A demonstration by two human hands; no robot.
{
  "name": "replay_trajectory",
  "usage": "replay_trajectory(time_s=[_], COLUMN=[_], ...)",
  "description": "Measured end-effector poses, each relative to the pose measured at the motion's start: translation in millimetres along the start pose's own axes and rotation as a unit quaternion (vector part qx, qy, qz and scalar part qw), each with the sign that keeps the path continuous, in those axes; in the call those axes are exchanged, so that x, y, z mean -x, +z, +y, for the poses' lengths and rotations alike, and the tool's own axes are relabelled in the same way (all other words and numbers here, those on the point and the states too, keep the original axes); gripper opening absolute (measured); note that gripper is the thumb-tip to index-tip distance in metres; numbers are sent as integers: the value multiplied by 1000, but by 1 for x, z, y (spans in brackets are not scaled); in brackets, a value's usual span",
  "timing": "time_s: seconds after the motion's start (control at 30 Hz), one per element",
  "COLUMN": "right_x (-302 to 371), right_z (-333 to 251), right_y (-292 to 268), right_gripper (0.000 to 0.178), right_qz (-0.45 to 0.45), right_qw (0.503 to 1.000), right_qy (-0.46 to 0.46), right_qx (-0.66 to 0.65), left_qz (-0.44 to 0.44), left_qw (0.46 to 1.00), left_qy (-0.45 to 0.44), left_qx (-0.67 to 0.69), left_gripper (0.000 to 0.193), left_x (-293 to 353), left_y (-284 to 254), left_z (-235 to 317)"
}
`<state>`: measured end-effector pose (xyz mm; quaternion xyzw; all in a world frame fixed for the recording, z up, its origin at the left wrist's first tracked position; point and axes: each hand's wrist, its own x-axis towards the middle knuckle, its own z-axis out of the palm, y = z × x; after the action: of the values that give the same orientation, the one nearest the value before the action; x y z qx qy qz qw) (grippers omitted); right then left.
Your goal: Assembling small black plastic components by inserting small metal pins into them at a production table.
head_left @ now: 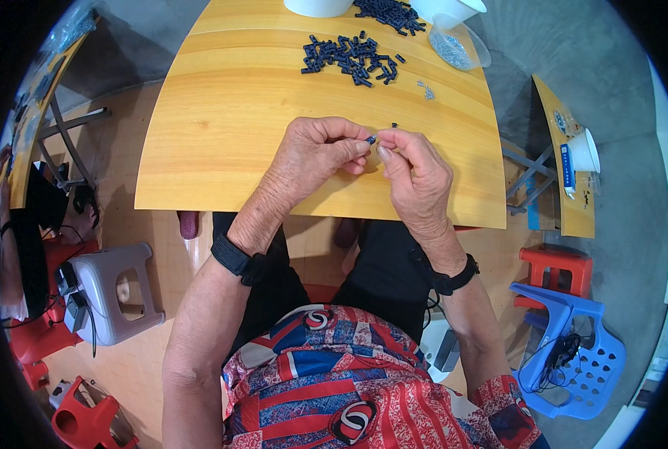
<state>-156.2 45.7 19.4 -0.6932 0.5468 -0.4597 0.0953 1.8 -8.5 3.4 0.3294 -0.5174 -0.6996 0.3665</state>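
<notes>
My left hand (pixel 317 150) is closed, pinching a small dark plastic piece (pixel 371 140) between thumb and forefinger above the wooden table (pixel 222 142). Right beside it, my right hand (pixel 421 168) has its thumb and forefinger pressed together close to the end of that piece. Whatever those right fingertips hold is too small to make out. One loose dark piece (pixel 395 126) lies on the tabletop just beyond my right fingers. Farther off is a spread pile of similar dark pieces (pixel 349 58), with a few tiny silvery parts (pixel 426 90) to its right.
A second dark heap (pixel 391 15) sits at the far edge, between a white tub (pixel 317 6) and a white bowl (pixel 450 9). A clear container (pixel 478 49) holds silvery bits. Stools flank the table: grey (pixel 117 292) at left, blue (pixel 574 352) and red (pixel 555 266) at right.
</notes>
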Motion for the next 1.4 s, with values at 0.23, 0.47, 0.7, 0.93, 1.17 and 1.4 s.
replay_trajectory(time_s=[0.23,0.47,0.7,0.93,1.17,1.4], right_x=[-1,-1,1,0,2,0], right_z=[3,2,-3,-8,-3,44], right_y=[0,-2,0,-1,-25,-56], right_gripper=[12,12,9,13,10,13], right_qz=[4,-13,-35,-92,-25,-35], right_qw=[996,991,973,945,994,986], right_qy=[-81,-107,-170,-213,-51,154], right_qx=[43,81,150,228,90,48], left_qz=[-11,-11,-18,-10,-1,9], left_qw=[1000,1000,1000,1000,1000,1000], left_qy=[8,9,12,1,6,17], left_qx=[-6,-24,-11,-19,6,20], left_gripper=[17,17,13,8,9,10], left_x=[-1,1,0,0,2,2], left_y=[-1,-1,-3,-1,-1,2], left_z=[-3,-1,-5,-6,-2,-3])
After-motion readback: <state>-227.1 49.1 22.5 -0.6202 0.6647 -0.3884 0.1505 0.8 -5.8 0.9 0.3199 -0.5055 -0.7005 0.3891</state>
